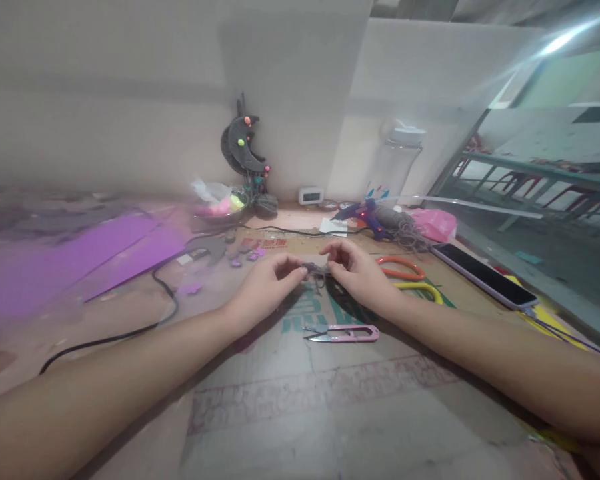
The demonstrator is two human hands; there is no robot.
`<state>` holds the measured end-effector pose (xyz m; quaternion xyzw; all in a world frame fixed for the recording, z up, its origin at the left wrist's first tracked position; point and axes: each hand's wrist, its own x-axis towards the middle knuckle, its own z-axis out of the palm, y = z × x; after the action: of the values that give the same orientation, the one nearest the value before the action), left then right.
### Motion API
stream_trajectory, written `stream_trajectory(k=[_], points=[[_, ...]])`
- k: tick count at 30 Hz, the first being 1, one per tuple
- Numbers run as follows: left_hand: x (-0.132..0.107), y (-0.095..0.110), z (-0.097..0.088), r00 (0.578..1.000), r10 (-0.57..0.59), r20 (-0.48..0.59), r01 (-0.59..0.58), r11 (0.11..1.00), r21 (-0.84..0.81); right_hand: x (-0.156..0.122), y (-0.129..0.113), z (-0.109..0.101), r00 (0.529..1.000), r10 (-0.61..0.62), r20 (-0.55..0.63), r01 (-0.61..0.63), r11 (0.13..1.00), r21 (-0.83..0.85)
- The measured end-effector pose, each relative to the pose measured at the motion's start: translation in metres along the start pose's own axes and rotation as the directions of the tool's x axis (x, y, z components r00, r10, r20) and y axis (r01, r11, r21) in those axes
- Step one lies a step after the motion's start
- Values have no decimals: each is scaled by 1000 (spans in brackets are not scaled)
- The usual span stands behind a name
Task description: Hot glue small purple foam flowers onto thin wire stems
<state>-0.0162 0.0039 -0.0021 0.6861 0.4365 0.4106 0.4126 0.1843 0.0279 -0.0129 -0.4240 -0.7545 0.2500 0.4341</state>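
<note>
A short tangle of grey yarn (319, 270) stretches between my two hands, just above the cardboard on the table. At its left end, my left hand (266, 285) pinches it between thumb and fingertips. My right hand (359, 275) grips the other end the same way, with its index finger bent. Closer to me lie pink thread snips (353, 333), blades pointing left and apart. Beside my right wrist show the handles of scissors, an orange loop (405, 267) and a yellow loop (426, 288); my right hand and forearm cover the rest.
Behind stand a dark moon-shaped ornament (243, 147), a bowl (219, 219), a white clock (311, 195) and a clear bottle (397, 160). A glue gun (367, 215), yarn ball (396, 223), pink bag (435, 225) and phone (484, 273) sit right. Purple sheets (115, 260) and a black cable (173, 308) lie left.
</note>
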Motion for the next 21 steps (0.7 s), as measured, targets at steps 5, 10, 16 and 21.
stream_trajectory(k=[5,10,16,21], points=[[0,-1,0,1000,5,-3,-5,1000,12,-2,-6,0,1000,16,-17,-17,999,-43],[1,-3,0,1000,11,-14,-11,1000,28,-3,-8,1,998,63,25,-64,996,66],[1,-2,0,999,34,-10,-34,999,29,-4,-16,-3,992,92,85,-95,995,36],[0,-1,0,1000,14,-20,-13,999,44,-5,-19,-5,993,66,96,-62,997,-41]])
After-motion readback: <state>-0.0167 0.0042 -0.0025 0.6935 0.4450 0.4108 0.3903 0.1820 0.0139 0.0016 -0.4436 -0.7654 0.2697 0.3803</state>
